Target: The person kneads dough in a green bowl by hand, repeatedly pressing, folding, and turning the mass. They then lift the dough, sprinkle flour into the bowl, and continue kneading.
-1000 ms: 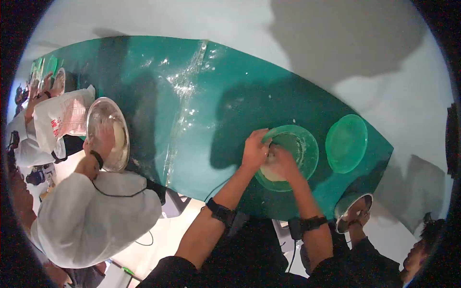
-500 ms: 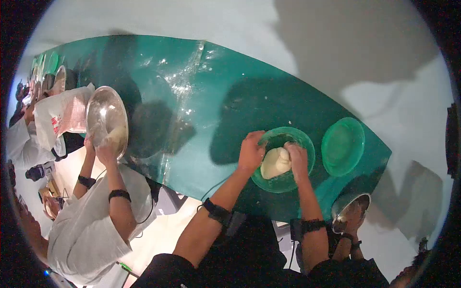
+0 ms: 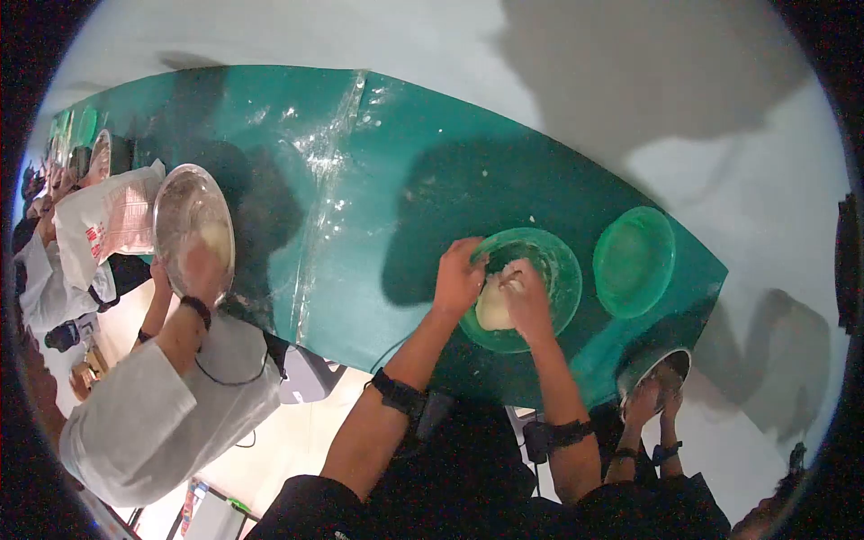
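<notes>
A green translucent bowl stands on the green table in front of me, with pale dough inside it. My left hand grips the bowl's left rim, its fingers bent over the edge. Inside the bowl, my right hand has its fingers bent onto the upper right part of the dough, covering some of it. White residue clings to the bowl's inner wall.
Right of my bowl is another green bowl. A co-worker's hands are in a metal bowl at the lower right. Left, another co-worker's hand works in a metal bowl beside a white bag. The table has flour marks.
My right hand has moved left over the dough, its fingers now bent into it. My left hand stays at the rim. The left co-worker's hand has reached further into the metal bowl.
</notes>
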{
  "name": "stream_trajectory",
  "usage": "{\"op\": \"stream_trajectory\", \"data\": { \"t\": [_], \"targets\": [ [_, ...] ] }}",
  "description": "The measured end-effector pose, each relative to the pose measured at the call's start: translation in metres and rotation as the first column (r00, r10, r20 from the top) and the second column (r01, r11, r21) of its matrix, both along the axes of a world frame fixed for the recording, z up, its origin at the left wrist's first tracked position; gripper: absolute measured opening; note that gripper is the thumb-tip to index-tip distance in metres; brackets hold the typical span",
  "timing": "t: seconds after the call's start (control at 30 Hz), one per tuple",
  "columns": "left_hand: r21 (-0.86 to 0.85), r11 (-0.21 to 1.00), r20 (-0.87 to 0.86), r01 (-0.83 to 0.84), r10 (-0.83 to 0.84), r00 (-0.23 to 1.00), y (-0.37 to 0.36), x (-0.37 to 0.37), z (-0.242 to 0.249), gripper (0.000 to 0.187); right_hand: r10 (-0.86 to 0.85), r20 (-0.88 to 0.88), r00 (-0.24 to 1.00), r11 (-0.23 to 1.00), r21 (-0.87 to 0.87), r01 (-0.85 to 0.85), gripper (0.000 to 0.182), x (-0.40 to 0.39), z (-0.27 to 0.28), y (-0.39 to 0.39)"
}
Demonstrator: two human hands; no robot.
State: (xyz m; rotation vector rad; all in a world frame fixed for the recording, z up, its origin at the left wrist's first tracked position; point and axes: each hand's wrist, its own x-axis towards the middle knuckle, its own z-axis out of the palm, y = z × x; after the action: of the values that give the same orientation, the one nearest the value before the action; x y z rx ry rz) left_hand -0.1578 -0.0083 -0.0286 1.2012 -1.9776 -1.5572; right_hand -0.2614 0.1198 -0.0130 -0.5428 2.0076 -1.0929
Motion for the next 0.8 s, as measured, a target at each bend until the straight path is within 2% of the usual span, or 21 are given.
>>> {"op": "stream_trajectory", "data": {
  "t": [0.03, 0.13, 0.17, 0.23, 0.33, 0.4, 0.43, 0.53, 0.63, 0.73, 0.8],
  "targets": [
    [-0.030, 1.000, -0.022, -0.008, 0.008, 1.000, -0.001, -0.001, 0.000, 0.033, -0.065, -0.022, 0.998, 0.996, -0.070, 0.063, 0.027, 0.006, -0.003, 0.003],
    [0.102, 0.994, -0.045, -0.031, 0.036, 0.998, 0.000, -0.002, 0.008, 0.033, -0.108, -0.022, 0.994, 0.972, 0.207, 0.110, 0.026, 0.005, -0.004, 0.007],
    [0.053, 0.998, -0.034, -0.015, 0.017, 0.999, 0.001, -0.002, 0.006, 0.033, -0.032, -0.145, 0.989, 0.951, 0.299, 0.074, 0.025, 0.009, -0.004, 0.008],
    [-0.047, 0.998, -0.016, 0.047, -0.048, 0.999, 0.000, -0.003, 0.001, 0.034, 0.131, -0.364, 0.922, 0.875, 0.479, 0.065, 0.023, 0.020, 0.035, -0.023],
    [0.002, 1.000, 0.020, 0.010, -0.011, 1.000, 0.000, -0.007, 0.000, 0.034, 0.275, -0.613, 0.741, 0.937, 0.343, -0.063, 0.021, 0.020, -0.007, -0.007],
    [0.086, 0.996, 0.010, -0.017, 0.016, 1.000, -0.001, -0.006, 0.006, 0.034, 0.252, -0.769, 0.588, 0.962, 0.131, -0.241, 0.021, 0.003, -0.022, -0.005],
    [0.125, 0.992, 0.006, -0.033, 0.033, 0.999, -0.004, -0.007, 0.009, 0.034, 0.212, -0.836, 0.507, 0.940, 0.031, -0.341, 0.023, -0.011, -0.029, -0.008],
    [0.129, 0.991, -0.051, -0.032, 0.039, 0.998, -0.005, -0.007, 0.015, 0.034, 0.364, -0.833, 0.416, 0.801, 0.052, -0.596, 0.017, -0.047, -0.048, -0.010],
    [-0.002, 1.000, -0.046, 0.006, -0.006, 0.999, -0.004, -0.006, 0.009, 0.037, 0.250, -0.856, 0.453, 0.876, 0.001, -0.483, 0.017, -0.048, -0.051, -0.014],
    [-0.026, 1.000, -0.022, -0.008, 0.008, 1.000, -0.003, -0.007, 0.009, 0.039, 0.337, -0.765, 0.548, 0.937, 0.215, -0.275, 0.025, -0.028, -0.027, -0.016],
    [-0.043, 0.999, 0.019, 0.006, -0.005, 1.000, -0.005, -0.004, 0.003, 0.039, 0.256, -0.770, 0.584, 0.963, 0.148, -0.226, 0.030, -0.014, -0.003, -0.017]
  ]
}}
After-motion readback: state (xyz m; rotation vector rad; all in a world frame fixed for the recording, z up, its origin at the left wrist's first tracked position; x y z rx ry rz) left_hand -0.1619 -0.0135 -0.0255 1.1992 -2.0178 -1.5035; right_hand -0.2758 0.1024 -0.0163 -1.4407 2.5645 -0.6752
